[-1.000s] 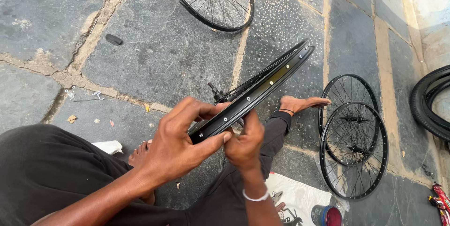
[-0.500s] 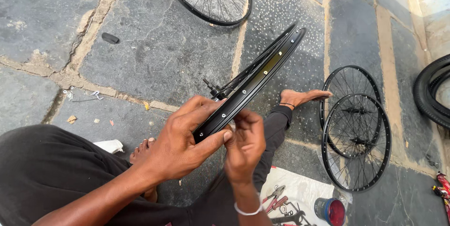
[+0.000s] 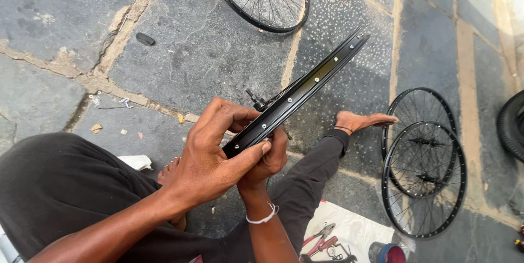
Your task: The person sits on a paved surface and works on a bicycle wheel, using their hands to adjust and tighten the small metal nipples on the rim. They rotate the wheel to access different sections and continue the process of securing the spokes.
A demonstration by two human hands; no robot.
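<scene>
left hand (image 3: 210, 156) clasping rim (image 3: 297, 95), right hand (image 3: 267, 159) beneath

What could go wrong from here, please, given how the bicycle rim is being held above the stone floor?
The black bicycle rim is gripped only at its near end by the left hand and right hand, so its long free end might swing or slip onto the stone floor. It could also strike the two spoked wheels lying near the bare foot.

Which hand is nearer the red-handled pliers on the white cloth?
Right. The right hand, under the black rim, sits directly above the pliers; the left hand grips the rim's near end, farther left.
</scene>
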